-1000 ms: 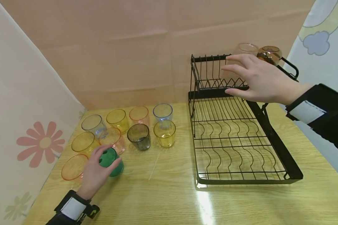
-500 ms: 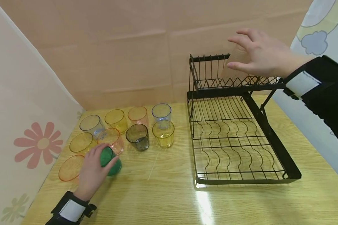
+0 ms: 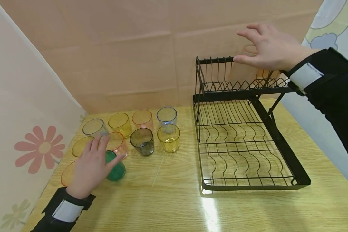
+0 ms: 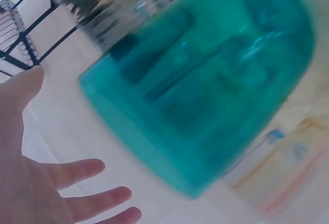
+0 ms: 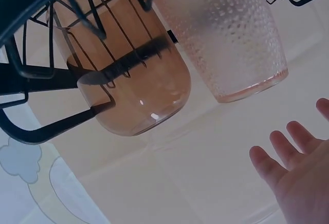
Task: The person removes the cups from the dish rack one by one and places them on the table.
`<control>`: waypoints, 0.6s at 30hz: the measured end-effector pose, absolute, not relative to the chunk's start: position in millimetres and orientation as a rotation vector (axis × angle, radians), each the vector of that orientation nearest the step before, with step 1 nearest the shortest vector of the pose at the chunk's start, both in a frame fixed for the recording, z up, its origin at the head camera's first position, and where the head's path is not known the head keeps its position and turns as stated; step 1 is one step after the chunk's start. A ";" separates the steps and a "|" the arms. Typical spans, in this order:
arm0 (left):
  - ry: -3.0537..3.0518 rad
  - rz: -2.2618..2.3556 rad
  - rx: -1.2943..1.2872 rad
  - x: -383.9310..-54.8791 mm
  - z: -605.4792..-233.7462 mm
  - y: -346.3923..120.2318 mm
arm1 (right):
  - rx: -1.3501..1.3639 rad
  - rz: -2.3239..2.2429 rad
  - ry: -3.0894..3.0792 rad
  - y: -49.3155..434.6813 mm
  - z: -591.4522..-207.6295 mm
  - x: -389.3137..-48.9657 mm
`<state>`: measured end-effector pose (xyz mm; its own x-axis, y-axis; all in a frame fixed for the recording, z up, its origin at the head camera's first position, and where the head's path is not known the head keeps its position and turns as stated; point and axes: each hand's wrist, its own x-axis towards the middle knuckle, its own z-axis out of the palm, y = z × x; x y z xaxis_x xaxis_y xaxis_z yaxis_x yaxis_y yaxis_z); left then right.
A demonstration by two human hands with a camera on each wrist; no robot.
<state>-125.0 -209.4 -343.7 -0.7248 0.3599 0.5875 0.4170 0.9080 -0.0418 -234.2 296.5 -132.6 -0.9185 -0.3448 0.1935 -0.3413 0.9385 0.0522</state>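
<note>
My left hand [image 3: 90, 167] has its fingers spread beside a green glass [image 3: 117, 170] that stands on the table at the left. In the left wrist view a gap shows between the fingertips and this glass. My right hand [image 3: 274, 48] is raised over the upper tier [image 3: 232, 96] of a black dish rack, fingers extended and thumb apart. A pale pink textured glass [image 5: 231, 44] rests upside down on that tier, close to the hand. Next to it is an upturned amber-brown glass [image 5: 149, 100], mostly hidden behind the hand in the head view.
Around the left hand stand several tinted glasses, among them a grey glass [image 3: 145, 146], a yellow glass [image 3: 170, 143] and a blue-rimmed glass [image 3: 166, 116]. The rack's lower tier [image 3: 249, 187] spreads across the right of the wooden table [image 3: 162, 206]. A pinkish backdrop [image 3: 127, 64] closes the rear.
My left hand has let go of the green glass and opened, shifting slightly left and toward me. My right hand has risen above the upper tier, away from the pink glass.
</note>
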 end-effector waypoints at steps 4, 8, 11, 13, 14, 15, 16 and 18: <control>-2.493 -0.075 -0.554 -129.1 -328.3 -202.5 | 0.492 -0.028 -2.903 295.5 -130.9 -237.2; -2.586 -0.039 -0.543 -132.2 -315.2 -191.1 | 0.467 -0.023 -2.919 294.1 -129.3 -241.0; -2.592 -0.011 -0.560 -137.3 -308.2 -180.2 | 0.450 -0.019 -2.938 294.3 -129.4 -244.7; -2.580 -0.003 -0.586 -141.0 -304.9 -171.9 | 0.439 -0.001 -2.952 294.8 -130.9 -247.6; -2.578 -0.005 -0.600 -142.7 -303.7 -167.6 | 0.434 0.001 -2.960 295.2 -131.8 -249.0; -2.577 -0.007 -0.615 -144.0 -302.5 -163.2 | 0.429 0.007 -2.971 295.6 -133.0 -250.4; -2.577 -0.016 -0.632 -145.3 -301.3 -158.8 | 0.420 0.014 -2.982 295.8 -134.4 -251.9; -2.578 -0.025 -0.661 -147.6 -298.8 -149.9 | 0.401 0.023 -3.008 296.5 -137.4 -254.5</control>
<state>-147.6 -149.9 -298.8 -0.7708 0.4496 0.4514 0.4585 0.8834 -0.0971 -254.5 296.5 -137.4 -0.9594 -0.2607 0.1079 -0.2623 0.9650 -0.0011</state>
